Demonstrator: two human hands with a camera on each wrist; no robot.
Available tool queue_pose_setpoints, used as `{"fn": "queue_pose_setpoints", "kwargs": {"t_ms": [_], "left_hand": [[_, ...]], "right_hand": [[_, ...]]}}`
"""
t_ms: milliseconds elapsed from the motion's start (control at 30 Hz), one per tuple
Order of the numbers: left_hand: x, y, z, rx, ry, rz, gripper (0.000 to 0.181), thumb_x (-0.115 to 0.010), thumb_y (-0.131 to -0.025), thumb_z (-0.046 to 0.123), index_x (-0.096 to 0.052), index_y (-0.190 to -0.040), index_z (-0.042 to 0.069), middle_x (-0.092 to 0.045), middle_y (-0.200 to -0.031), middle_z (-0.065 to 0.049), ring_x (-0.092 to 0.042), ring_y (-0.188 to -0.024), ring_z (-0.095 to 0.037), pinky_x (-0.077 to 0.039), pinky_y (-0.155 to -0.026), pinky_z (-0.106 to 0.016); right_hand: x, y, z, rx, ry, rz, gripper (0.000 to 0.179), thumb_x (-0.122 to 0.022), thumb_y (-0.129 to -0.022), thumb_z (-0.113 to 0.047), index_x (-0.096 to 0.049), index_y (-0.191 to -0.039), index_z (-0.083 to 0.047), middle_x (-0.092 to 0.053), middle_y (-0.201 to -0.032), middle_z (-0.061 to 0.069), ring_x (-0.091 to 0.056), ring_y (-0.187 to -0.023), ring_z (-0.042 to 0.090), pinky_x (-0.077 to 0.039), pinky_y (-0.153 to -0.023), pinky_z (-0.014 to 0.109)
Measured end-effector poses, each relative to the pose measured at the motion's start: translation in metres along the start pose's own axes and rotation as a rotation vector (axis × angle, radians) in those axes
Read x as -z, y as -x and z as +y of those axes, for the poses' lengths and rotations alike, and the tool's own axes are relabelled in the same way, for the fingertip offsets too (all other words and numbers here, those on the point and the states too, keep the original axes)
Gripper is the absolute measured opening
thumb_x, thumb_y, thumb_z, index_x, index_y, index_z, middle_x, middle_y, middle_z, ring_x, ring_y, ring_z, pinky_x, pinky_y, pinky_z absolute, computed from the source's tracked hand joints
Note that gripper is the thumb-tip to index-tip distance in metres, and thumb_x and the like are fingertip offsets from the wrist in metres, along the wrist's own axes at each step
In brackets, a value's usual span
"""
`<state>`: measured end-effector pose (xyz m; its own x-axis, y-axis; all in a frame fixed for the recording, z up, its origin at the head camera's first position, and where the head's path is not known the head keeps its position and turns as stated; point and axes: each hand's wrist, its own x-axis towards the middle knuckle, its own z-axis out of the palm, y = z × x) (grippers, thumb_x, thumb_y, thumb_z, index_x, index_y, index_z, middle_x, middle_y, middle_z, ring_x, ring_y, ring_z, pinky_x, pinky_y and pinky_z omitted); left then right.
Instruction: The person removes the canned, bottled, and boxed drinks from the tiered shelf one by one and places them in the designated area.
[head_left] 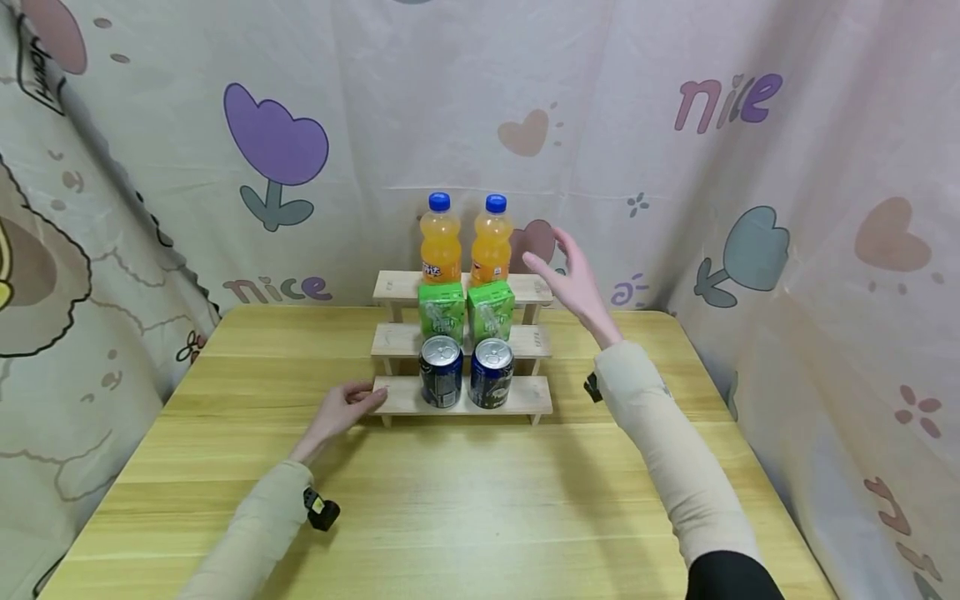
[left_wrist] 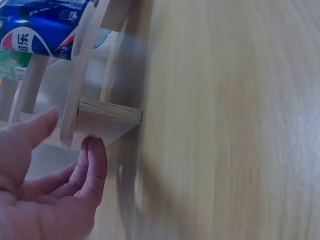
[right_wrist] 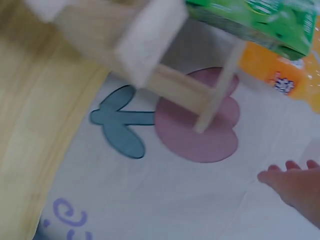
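A three-tier wooden display rack [head_left: 393, 340] holds two blue drink cans [head_left: 441, 372] on its lowest step. Two green drink cartons [head_left: 441, 311] stand on the middle step, and two orange soda bottles [head_left: 440, 246] with blue caps on the top one. At the left end of the lowest step, my left hand [head_left: 347, 410] grips the board, thumb over its top and fingers [left_wrist: 97, 160] by the leg below. My right hand [head_left: 573, 282] is in the air right of the right-hand bottle [head_left: 492, 243], thumb and fingers spread, nothing between them.
The rack stands toward the back of a wood-grain table [head_left: 465, 508]. A printed curtain [head_left: 420, 108] with flowers and hearts hangs close behind the table and along both sides.
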<state>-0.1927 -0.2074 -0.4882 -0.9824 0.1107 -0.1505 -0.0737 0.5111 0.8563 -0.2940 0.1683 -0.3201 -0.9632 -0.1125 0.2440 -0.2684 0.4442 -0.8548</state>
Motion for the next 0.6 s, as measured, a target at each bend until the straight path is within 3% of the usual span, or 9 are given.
{"fn": "queue_pose_setpoints", "kwargs": {"t_ms": [133,267,400,600], "left_hand": [[0.000,-0.002,-0.001,0.016,0.029,-0.010,0.051,-0.065,-0.099,0.031,-0.060,-0.128,-0.010,-0.069,-0.119,-0.026,-0.069,-0.102,-0.028,-0.061,-0.088,-0.036],[0.000,-0.005,-0.003,0.037,0.068,-0.013,0.040,-0.069,-0.097,0.027,-0.068,-0.116,-0.008,-0.075,-0.101,-0.014,-0.064,-0.085,-0.011,-0.056,-0.075,-0.024],[0.000,-0.007,-0.001,0.095,0.144,-0.015,0.040,-0.071,-0.095,0.023,-0.066,-0.117,-0.010,-0.074,-0.091,0.000,-0.063,-0.080,-0.005,-0.056,-0.076,-0.021],[-0.001,-0.008,0.004,0.145,0.282,-0.020,0.039,-0.071,-0.094,0.014,-0.061,-0.118,-0.015,-0.071,-0.081,0.007,-0.065,-0.074,-0.004,-0.061,-0.074,-0.021]], "right_hand": [[-0.006,-0.015,-0.017,-0.021,-0.061,-0.054,0.079,-0.065,-0.096,-0.043,-0.027,-0.159,-0.014,-0.027,-0.166,0.008,-0.025,-0.155,0.028,-0.023,-0.130,0.050],[-0.012,-0.029,-0.029,-0.035,-0.105,-0.114,0.076,-0.064,-0.098,-0.040,-0.028,-0.159,-0.013,-0.028,-0.166,0.008,-0.027,-0.154,0.029,-0.027,-0.129,0.049],[-0.018,-0.041,-0.039,-0.027,-0.130,-0.147,0.071,-0.062,-0.099,-0.038,-0.031,-0.158,-0.013,-0.030,-0.165,0.009,-0.030,-0.153,0.032,-0.030,-0.128,0.046],[-0.027,-0.055,-0.046,-0.005,-0.112,-0.163,0.062,-0.060,-0.101,-0.034,-0.037,-0.155,-0.014,-0.037,-0.161,0.011,-0.036,-0.149,0.033,-0.033,-0.127,0.045]]}}
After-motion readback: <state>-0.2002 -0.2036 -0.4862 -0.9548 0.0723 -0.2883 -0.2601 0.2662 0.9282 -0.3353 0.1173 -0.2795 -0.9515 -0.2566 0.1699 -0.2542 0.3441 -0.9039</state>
